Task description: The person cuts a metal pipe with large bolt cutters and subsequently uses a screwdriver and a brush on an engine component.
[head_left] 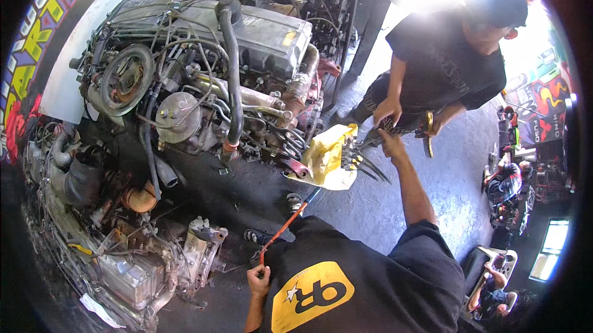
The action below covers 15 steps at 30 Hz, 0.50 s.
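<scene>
My left hand (258, 278) is closed round the lower end of a long orange-red rod (285, 227), which slants up to a dark end by the engine. My right hand (390, 144) reaches out with its fingers closed, just below a co-worker's hand (388, 110). What lies in my fingers is too small to make out. Beside it, a yellow cloth (326, 155) hangs at the engine's edge, with several dark, slender metal pieces (365, 163) along its right side. In the co-worker's other hand (437, 124) is a yellow-and-black tool (428, 135).
A large greasy engine (259, 36) with a pulley wheel (126, 80) and hoses stands at the upper left. Another engine assembly (133, 274) lies below it. The co-worker (441, 61) stands opposite on the grey floor (426, 191). Other people (503, 181) sit at the far right.
</scene>
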{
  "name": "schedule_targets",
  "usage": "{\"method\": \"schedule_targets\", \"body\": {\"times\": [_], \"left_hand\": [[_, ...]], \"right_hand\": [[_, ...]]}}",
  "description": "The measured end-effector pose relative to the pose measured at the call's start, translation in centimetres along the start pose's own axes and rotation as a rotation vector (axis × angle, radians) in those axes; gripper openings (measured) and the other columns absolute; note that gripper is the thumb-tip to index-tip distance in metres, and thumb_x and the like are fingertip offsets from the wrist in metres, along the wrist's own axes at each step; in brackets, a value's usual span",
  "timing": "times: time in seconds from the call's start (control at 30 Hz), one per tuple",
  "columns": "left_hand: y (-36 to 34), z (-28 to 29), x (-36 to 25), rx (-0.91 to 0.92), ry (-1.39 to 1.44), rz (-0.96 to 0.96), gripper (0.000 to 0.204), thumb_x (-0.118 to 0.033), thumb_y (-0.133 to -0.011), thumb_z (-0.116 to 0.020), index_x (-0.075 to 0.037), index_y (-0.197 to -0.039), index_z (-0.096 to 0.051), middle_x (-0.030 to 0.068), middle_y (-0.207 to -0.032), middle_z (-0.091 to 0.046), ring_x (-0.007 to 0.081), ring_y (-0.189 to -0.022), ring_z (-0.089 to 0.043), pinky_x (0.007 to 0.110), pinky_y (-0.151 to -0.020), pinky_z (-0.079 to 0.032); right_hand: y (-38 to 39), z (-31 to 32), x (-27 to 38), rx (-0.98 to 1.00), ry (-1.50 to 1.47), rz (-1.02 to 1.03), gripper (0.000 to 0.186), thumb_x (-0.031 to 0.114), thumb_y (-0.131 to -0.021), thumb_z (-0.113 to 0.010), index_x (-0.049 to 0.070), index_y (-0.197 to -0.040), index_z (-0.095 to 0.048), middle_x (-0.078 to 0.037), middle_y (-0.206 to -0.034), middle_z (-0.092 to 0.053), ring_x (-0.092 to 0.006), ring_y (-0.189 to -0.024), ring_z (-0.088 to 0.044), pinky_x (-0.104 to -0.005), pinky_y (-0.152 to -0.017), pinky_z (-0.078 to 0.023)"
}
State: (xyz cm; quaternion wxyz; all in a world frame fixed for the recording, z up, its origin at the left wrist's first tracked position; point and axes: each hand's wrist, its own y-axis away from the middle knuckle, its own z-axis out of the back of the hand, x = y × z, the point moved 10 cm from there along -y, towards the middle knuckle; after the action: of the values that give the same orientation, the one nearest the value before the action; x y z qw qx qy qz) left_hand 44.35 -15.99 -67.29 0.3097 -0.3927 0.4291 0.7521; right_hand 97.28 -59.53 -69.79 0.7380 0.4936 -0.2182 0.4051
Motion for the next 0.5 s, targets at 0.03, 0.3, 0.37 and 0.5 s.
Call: {"method": "schedule_targets", "body": {"times": [0.03, 0.3, 0.37, 0.5], "left_hand": [[0.0, -0.1, 0.4, 0.008, -0.002, -0.01, 0.044, -0.019, -0.094, -0.068, -0.003, -0.067, -0.038, 0.0009, -0.061, -0.031, 0.0079, -0.059, -0.032, 0.033, -0.053, -0.027], [-1.5, 0.7, 1.6, 0.086, 0.071, -0.079, 0.047, -0.021, -0.096, -0.07, -0.005, -0.065, -0.039, -0.0039, -0.061, -0.035, 0.0054, -0.06, -0.034, 0.031, -0.053, -0.028], [-1.7, 1.0, 1.1, 0.084, 0.042, -0.073, 0.047, -0.021, -0.096, -0.07, -0.005, -0.065, -0.039, -0.0039, -0.061, -0.037, 0.0052, -0.059, -0.035, 0.03, -0.053, -0.029], [-2.2, 0.9, -0.5, 0.159, 0.086, -0.125, 0.047, -0.021, -0.097, -0.071, -0.006, -0.063, -0.043, -0.0022, -0.059, -0.048, 0.0047, -0.058, -0.043, 0.027, -0.052, -0.033]], "right_hand": [[-0.3, -0.2, -0.2, 0.0, 0.013, -0.001, 0.045, 0.05, -0.093, -0.071, 0.016, -0.069, -0.055, 0.004, -0.054, -0.043, -0.0093, -0.041, -0.038, -0.0307, -0.038, -0.026], [-2.8, 1.2, -3.5, -0.118, 0.1, 0.085, 0.062, 0.053, -0.084, -0.075, -0.004, -0.061, -0.065, -0.004, -0.056, -0.054, -0.0162, -0.052, -0.055, -0.0392, -0.049, -0.042], [-1.9, 1.3, -2.3, -0.074, -0.043, 0.127, 0.064, 0.055, -0.086, -0.073, -0.008, -0.076, -0.071, -0.005, -0.061, -0.058, -0.0174, -0.062, -0.06, -0.0389, -0.057, -0.046], [-2.5, 3.0, -2.1, -0.062, -0.002, 0.209, 0.065, 0.054, -0.087, -0.073, -0.007, -0.109, -0.07, -0.017, -0.091, -0.071, -0.0233, -0.088, -0.069, -0.04, -0.077, -0.053]]}}
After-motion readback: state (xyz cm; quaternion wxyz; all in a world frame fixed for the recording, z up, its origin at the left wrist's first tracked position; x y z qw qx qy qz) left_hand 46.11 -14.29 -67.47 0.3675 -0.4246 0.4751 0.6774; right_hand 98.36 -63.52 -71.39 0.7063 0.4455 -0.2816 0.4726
